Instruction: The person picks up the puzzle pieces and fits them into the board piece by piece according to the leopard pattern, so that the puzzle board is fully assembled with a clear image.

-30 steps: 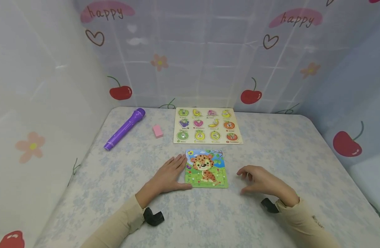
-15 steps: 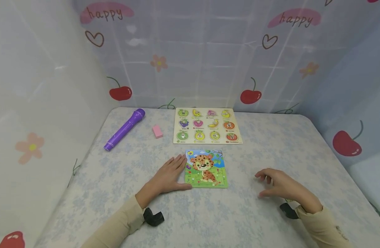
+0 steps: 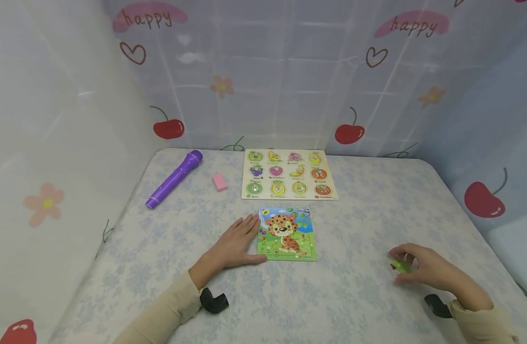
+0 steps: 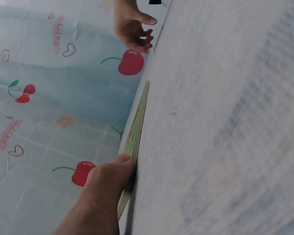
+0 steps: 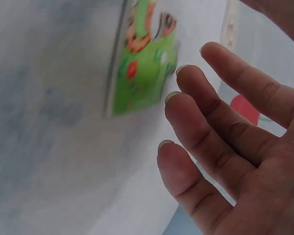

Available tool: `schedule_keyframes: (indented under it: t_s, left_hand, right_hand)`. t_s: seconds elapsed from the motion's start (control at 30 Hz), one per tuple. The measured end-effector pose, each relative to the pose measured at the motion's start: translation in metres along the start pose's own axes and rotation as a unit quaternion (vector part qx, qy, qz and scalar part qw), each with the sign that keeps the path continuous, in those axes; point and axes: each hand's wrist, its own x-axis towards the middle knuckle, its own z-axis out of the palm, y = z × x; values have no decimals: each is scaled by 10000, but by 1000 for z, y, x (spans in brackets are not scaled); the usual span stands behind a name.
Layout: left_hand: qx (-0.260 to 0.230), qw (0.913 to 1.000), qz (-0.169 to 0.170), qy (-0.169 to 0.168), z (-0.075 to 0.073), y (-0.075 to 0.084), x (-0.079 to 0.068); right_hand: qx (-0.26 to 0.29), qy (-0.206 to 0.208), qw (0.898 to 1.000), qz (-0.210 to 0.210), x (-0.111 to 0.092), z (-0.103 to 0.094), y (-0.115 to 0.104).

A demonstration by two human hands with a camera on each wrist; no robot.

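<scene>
My left hand (image 3: 230, 246) lies with straight fingers along the left edge of a square leopard jigsaw puzzle (image 3: 286, 234). Its thumb touches the puzzle's near left corner; in the left wrist view the puzzle (image 4: 137, 122) shows edge-on beyond that thumb (image 4: 105, 188). Farther right, my right hand (image 3: 429, 267) arches over a small green jigsaw piece (image 3: 400, 266), which shows between the thumb and fingers. The right wrist view shows this piece (image 5: 142, 73) near the fingertips (image 5: 174, 164), green with orange spots and a red flower, with the fingers loosely bent and not closed on it.
Behind the jigsaw lies a wooden fruit peg board (image 3: 289, 174). To its left are a pink eraser-like block (image 3: 219, 182) and a purple toy microphone (image 3: 174, 179). Printed curtains (image 3: 263, 86) stand along the back and sides of the patterned table (image 3: 332, 306).
My right hand has moved right, away from the jigsaw, and its thumb and fingers now straddle the green piece. The left hand has stayed in place at the jigsaw's edge.
</scene>
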Motion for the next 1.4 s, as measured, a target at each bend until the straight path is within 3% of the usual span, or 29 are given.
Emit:
schedule_keyframes:
  t_s: [0.3, 0.5, 1.0, 1.4]
  left_hand:
    - [21, 10000, 1, 34, 0, -2, -1]
    - [3, 10000, -5, 51, 0, -3, 0]
    - [39, 10000, -59, 26, -1, -3, 1]
    - [-28, 10000, -25, -10, 2, -1, 2]
  right_hand:
    - [226, -122, 9996, 148, -11, -2, 18]
    - [453, -218, 9987, 1, -13, 1, 24]
    - [209, 27, 9990, -406, -8, 2, 27]
    - [417, -191, 9988, -183, -4, 1, 26]
